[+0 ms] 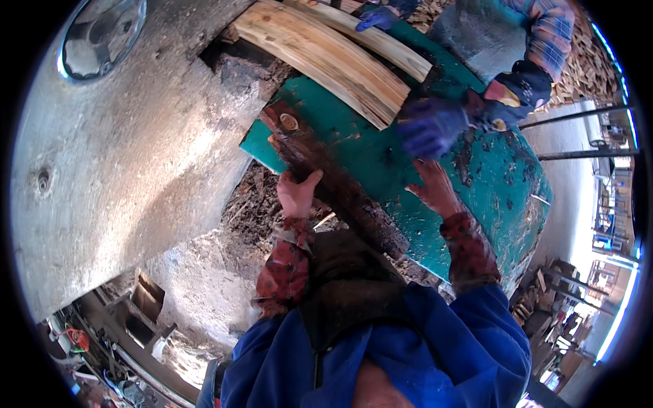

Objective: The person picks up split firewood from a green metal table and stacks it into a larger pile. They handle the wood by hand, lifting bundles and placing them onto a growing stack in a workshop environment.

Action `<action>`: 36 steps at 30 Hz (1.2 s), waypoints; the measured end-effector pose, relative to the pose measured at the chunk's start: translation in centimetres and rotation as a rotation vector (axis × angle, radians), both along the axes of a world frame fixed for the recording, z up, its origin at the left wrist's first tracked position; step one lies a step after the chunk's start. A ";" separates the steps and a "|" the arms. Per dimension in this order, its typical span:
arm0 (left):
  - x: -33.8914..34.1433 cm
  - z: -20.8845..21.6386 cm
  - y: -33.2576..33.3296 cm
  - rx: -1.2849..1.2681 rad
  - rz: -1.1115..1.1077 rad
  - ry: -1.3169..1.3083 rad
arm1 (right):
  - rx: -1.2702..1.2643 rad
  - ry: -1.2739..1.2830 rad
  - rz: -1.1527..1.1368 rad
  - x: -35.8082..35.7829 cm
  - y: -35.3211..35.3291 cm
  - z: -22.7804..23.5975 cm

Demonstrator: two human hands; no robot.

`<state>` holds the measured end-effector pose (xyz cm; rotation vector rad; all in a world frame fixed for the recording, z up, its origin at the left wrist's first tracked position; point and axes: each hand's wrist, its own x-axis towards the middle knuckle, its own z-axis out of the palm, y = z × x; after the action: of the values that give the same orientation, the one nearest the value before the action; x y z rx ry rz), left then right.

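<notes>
A dark, bark-covered wood slab (pixel 333 178) with a round knot near its far end lies slantwise along the near edge of a green tabletop (pixel 367 160). My left hand (pixel 297 197) grips the slab's left edge, its thumb laid on top and its fingers partly hidden. Farther right, my right hand (pixel 437 190) is above the green surface with fingers stretched out, holding nothing. Just beyond its fingertips is a co-worker's purple-gloved hand (pixel 435 126). Two pale sawn boards (pixel 333 58) lie side by side at the far side of the green top.
The co-worker's other gloved hand (pixel 378 18) is by the far boards. A wide, dusty metal surface (pixel 129 156) with a handwheel (pixel 102 37) fills the left. Bark debris (pixel 255 200) lies below the slab. Metal bars (pixel 578 155) stick out at right, and wood pieces (pixel 544 306) are heaped lower right.
</notes>
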<state>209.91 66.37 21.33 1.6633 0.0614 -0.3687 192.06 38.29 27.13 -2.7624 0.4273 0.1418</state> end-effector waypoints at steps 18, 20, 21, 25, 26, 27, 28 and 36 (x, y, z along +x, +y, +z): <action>-1.0 0.1 0.5 -0.180 0.041 0.118 | -0.079 -0.043 -0.120 -9.1 -1.0 -1.7; -0.9 -1.0 0.7 -0.161 0.027 0.104 | -0.042 -0.055 -0.074 -8.4 0.0 -1.3; -0.8 -1.4 0.8 -0.158 0.015 0.090 | -0.024 -0.065 -0.053 -8.1 0.5 -1.2; -1.0 -2.5 0.9 -0.196 0.040 0.041 | -0.105 -0.115 -0.088 -7.0 2.7 -2.4; -0.9 -2.8 1.1 -0.164 0.025 0.033 | -0.094 -0.141 -0.110 -6.5 3.1 -2.0; -0.8 -2.9 1.2 -0.135 0.004 0.030 | -0.088 -0.163 -0.138 -6.2 3.4 -1.5; -0.8 -3.0 1.3 -0.106 -0.019 0.027 | -0.081 -0.185 -0.166 -6.0 3.5 -1.2; -0.8 -1.6 0.9 -0.223 0.004 0.069 | -0.121 -0.069 -0.128 -6.6 4.9 -1.2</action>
<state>209.11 67.30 19.75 1.4301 0.0725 -0.4150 185.46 43.16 25.95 -2.8375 0.6119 -0.0110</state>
